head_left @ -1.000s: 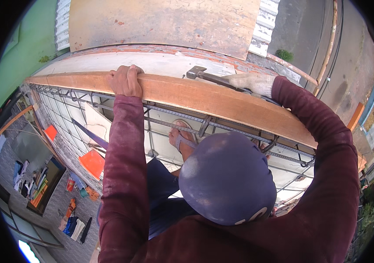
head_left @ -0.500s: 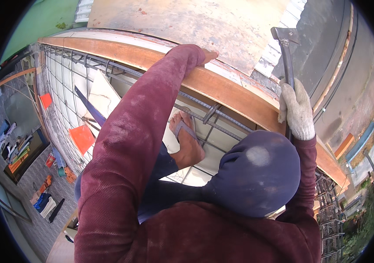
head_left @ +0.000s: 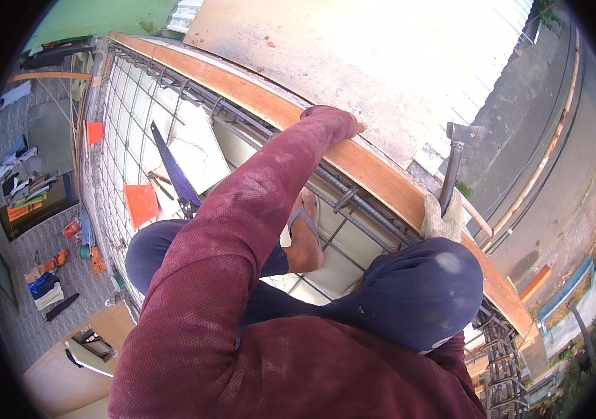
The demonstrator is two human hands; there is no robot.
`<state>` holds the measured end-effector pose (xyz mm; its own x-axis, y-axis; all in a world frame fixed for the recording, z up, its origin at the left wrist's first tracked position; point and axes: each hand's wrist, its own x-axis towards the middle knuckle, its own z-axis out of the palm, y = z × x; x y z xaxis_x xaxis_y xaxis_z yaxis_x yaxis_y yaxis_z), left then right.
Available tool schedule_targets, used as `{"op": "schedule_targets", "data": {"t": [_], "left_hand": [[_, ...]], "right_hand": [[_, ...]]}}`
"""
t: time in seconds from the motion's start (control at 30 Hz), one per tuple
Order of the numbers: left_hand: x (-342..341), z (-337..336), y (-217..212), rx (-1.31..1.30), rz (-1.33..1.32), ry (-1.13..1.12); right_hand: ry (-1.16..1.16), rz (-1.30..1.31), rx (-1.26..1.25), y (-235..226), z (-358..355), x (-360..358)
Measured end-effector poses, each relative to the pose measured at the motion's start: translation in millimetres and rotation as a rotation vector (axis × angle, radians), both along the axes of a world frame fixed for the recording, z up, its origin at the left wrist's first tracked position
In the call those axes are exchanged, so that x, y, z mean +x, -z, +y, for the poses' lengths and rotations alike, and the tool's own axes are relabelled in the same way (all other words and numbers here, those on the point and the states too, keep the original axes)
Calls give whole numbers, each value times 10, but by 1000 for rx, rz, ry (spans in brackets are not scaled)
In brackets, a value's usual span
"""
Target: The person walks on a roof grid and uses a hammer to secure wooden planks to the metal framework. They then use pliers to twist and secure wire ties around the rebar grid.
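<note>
A long reddish-brown wooden board runs on edge along the outer side of a steel rebar grid. My left hand reaches across to the board's far side; the sleeve hides most of it, and only a bit of the fingers shows. In a pale knit glove, my right hand is closed round the dark handle of a hatchet, held head up beside the board. My right knee covers the wrist. Below my left arm, a sandalled foot rests on the grid.
A handsaw, a pair of pincers and an orange-red plastic piece lie on the grid at left. Beyond the board is a plywood sheet. Far below right runs a paved lane; clothes lie on a lower floor at left.
My right hand and the hatchet have come lower, closer to my right knee. My left hand stays at the board. The view has shifted, showing more of the grid and handsaw at left.
</note>
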<state>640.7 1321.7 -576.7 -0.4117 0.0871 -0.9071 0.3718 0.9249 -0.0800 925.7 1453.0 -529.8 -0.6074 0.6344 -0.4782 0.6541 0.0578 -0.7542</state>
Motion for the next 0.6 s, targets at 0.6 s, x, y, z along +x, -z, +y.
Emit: {"op": "schedule_targets", "data": {"t": [0.6], "left_hand": [[-1346,-3342,-3087,408,668,416]], "right_hand": [[-544,-71,155,-141,-103,-241]]}}
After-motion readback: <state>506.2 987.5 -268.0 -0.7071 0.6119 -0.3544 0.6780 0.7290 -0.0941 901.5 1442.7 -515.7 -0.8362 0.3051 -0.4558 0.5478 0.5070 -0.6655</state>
